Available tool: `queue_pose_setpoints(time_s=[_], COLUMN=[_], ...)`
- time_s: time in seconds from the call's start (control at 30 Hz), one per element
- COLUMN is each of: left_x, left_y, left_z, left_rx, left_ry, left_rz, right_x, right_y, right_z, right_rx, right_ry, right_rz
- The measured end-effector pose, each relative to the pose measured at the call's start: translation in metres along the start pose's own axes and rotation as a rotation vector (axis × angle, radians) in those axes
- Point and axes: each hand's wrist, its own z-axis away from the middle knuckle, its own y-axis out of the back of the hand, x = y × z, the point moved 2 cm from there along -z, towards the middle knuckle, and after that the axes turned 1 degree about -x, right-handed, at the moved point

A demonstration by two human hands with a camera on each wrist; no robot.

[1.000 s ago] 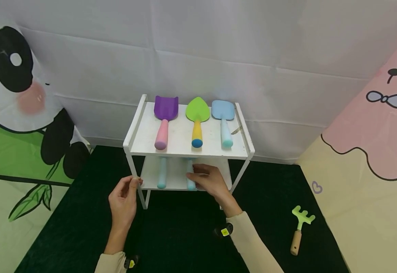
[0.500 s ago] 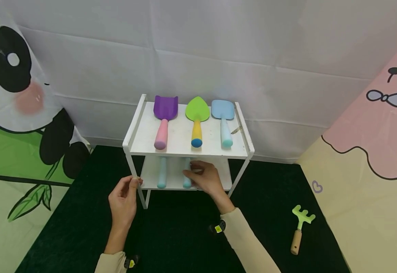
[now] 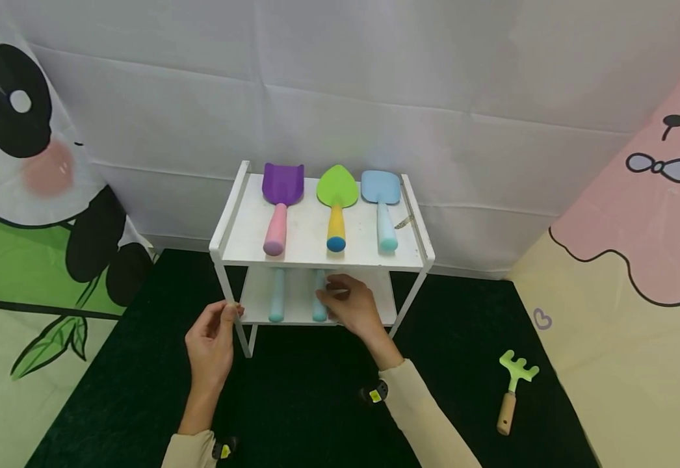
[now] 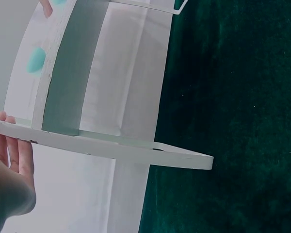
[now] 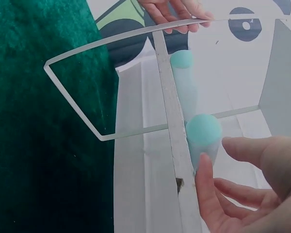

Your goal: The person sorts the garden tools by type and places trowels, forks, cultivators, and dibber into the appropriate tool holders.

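Note:
On the lower shelf of a white two-tier rack lie two light-blue handles. Their far ends are hidden under the upper shelf. My right hand is at the right-hand handle, thumb and index fingertips against its side near the rounded end. The left-hand handle lies parallel to it, untouched. My left hand grips the rack's front left leg, its fingers showing behind the white bar in the left wrist view.
The upper shelf holds a purple shovel with a pink handle, a green trowel with a yellow handle and a blue shovel. A green hand rake lies on the dark green cloth at right. White fabric hangs behind.
The right-hand handle has shifted slightly left on the lower shelf, with my right hand moving left beside it. In the last half second both barely move. My left hand stays on the leg.

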Motion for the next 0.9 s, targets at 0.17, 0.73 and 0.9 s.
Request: queue_pose_setpoints(time_s=[0.17, 0.73, 0.9], left_x=[0.010, -0.015, -0.016], left_y=[-0.001, 0.002, 0.001], left_z=[0.001, -0.002, -0.003], left_rx=[0.000, 0.001, 0.002], left_ry=[-0.006, -0.024, -0.019], left_rz=[-0.003, 0.013, 0.008], right_x=[0.000, 0.006, 0.009], right_y=[0.002, 0.014, 0.016], right_z=[0.006, 0.029, 0.036], right_rx=[0.000, 0.060, 0.064], right_ry=[-0.012, 0.055, 0.062], right_rz=[-0.028, 0.018, -0.012])
